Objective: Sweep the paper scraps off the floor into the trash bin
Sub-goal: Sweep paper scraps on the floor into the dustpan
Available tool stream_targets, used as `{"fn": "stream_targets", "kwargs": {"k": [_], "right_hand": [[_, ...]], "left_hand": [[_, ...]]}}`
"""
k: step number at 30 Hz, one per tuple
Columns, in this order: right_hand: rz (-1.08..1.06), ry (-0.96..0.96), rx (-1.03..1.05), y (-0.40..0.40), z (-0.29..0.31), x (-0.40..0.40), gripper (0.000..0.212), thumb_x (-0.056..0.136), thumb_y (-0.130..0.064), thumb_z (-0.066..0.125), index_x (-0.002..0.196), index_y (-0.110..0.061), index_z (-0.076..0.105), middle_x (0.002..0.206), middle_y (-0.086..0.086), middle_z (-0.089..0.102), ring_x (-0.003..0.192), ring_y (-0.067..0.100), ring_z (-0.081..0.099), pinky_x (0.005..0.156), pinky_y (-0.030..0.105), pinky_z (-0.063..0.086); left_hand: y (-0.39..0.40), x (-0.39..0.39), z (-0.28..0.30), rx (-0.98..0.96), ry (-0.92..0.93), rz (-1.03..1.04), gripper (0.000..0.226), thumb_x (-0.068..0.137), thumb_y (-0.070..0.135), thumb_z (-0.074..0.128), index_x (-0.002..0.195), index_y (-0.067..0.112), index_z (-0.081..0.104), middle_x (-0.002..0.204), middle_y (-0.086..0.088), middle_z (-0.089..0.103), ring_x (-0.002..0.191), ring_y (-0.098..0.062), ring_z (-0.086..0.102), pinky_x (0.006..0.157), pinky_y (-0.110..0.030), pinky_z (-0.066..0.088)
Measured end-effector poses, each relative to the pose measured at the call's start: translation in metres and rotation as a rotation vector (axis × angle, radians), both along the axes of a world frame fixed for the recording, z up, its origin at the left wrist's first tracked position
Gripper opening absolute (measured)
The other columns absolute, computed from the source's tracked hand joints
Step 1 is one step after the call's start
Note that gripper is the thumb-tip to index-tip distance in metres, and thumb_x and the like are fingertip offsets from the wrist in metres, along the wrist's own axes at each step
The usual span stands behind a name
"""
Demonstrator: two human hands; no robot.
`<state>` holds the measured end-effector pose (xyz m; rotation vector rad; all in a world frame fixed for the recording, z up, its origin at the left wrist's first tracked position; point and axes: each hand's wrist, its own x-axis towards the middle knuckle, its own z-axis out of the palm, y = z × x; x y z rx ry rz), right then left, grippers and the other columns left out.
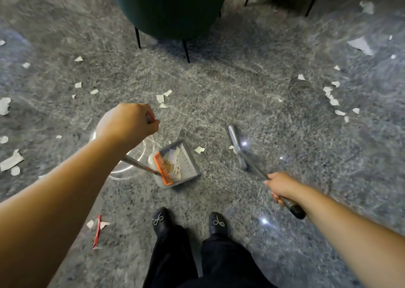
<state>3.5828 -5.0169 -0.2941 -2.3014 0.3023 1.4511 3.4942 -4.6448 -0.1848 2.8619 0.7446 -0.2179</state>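
A grey dustpan point(186, 167) with an orange comb edge sits on the floor in front of my feet and holds several white paper scraps point(173, 158). My left hand point(128, 124) grips the top of its long metal handle. My right hand point(281, 185) grips the black-tipped handle of a broom; the grey broom head point(235, 144), blurred, is right of the dustpan. One scrap point(199, 149) lies between pan and broom. More scraps point(163, 99) lie just beyond my left hand. A clear round bin point(127, 169) stands under my left forearm, left of the pan.
A dark green chair point(168, 9) on thin black legs stands ahead. Scraps are scattered at the left point(11, 161) and the right point(333, 100). A red wrapper point(97, 231) lies near my left foot. Grey speckled floor all round.
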Motion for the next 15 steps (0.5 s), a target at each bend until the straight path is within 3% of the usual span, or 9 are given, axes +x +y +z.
{"fn": "stream_targets", "kwargs": {"k": [7, 12, 15], "right_hand": [[0.112, 0.091, 0.063, 0.066, 0.009, -0.053, 0.049, 0.1, -0.017, 0.045, 0.147, -0.016, 0.032, 0.061, 0.008, 0.049, 0.044, 0.015, 0.043, 0.041, 0.023, 0.039], [0.081, 0.157, 0.122, 0.108, 0.025, -0.086, 0.051, 0.1, -0.019, 0.046, 0.149, -0.021, 0.03, 0.063, 0.004, 0.047, 0.039, 0.009, 0.04, 0.038, 0.017, 0.035], [0.059, 0.156, 0.144, 0.127, 0.036, -0.101, 0.05, 0.1, -0.019, 0.046, 0.148, -0.023, 0.032, 0.061, 0.004, 0.047, 0.034, 0.007, 0.039, 0.036, 0.016, 0.035]], "left_hand": [[0.036, -0.004, -0.003, -0.056, -0.011, 0.014, 0.019, 0.085, 0.045, 0.062, 0.088, 0.027, 0.067, 0.077, 0.0, 0.066, 0.072, -0.025, 0.059, 0.056, -0.028, 0.041], [0.047, -0.01, -0.002, -0.094, -0.008, -0.009, 0.017, 0.086, 0.043, 0.061, 0.087, 0.026, 0.066, 0.074, 0.0, 0.064, 0.069, -0.025, 0.06, 0.053, -0.027, 0.041], [0.058, -0.018, 0.0, -0.123, 0.005, -0.013, 0.018, 0.087, 0.041, 0.061, 0.088, 0.024, 0.067, 0.072, 0.0, 0.064, 0.069, -0.024, 0.061, 0.055, -0.03, 0.05]]}}
